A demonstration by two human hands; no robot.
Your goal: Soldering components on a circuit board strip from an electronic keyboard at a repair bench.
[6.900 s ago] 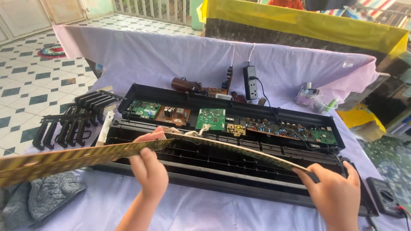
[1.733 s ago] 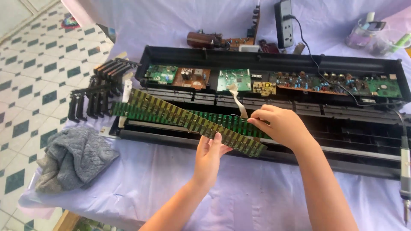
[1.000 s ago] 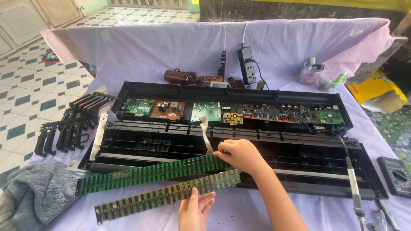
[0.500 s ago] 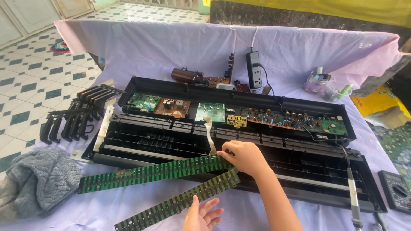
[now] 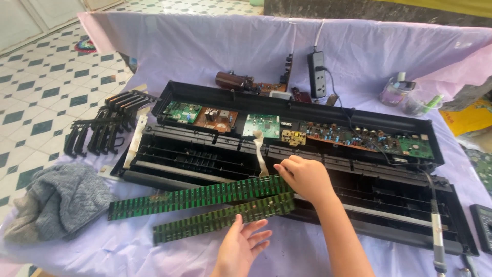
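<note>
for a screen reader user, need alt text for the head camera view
Right hand rests on the end of two long green circuit board strips lying across an opened black keyboard casing on a purple cloth; left hand hovers open just below them.

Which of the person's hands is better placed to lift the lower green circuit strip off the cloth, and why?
Probably the left hand: it lies open right below the lower green strip, fingertips almost touching it. The right hand rests at the upper green strip's right end, by the white ribbon cable.
</note>
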